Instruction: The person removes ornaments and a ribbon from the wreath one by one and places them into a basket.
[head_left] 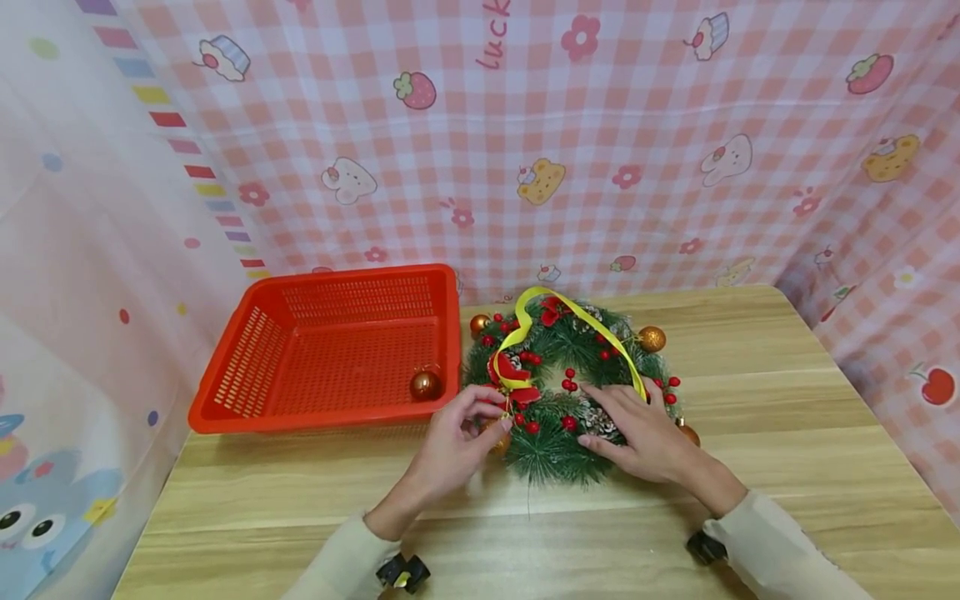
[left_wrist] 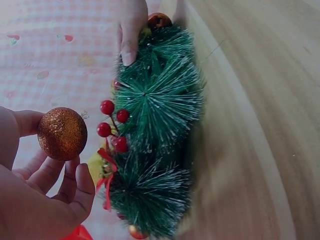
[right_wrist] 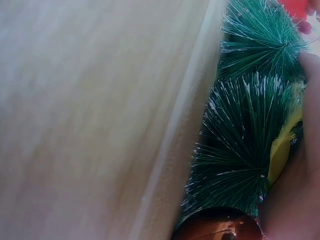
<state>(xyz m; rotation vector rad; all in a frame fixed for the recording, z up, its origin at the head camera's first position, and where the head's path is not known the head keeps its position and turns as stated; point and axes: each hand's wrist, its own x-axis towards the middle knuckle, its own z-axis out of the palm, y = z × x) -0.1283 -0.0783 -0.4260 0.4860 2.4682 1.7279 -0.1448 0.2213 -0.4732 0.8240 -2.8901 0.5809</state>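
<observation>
A green pine wreath (head_left: 536, 454) lies on the table, dressed with red berries, frosted pinecones (head_left: 597, 422), red bows and baubles. Yellow ribbon (head_left: 600, 325) loops across its top. At its near left edge, my left hand (head_left: 450, 442) pinches a glittery copper bauble (left_wrist: 62, 134) between thumb and fingers; the head view shows it partly hidden behind the thumb. My right hand (head_left: 648, 433) rests on the wreath's right side, fingers extended over a pinecone and close to the ribbon's end. Beside that wrist sits a shiny copper bauble (right_wrist: 220, 226) at the wreath's edge.
Left of the wreath stands a red plastic basket (head_left: 322, 421) with one shiny copper bauble (head_left: 425, 384) inside, near its right wall. The wooden table (head_left: 757, 400) backs onto a pink checked curtain (head_left: 480, 150). Another gold bauble (head_left: 652, 338) hangs at the wreath's upper right.
</observation>
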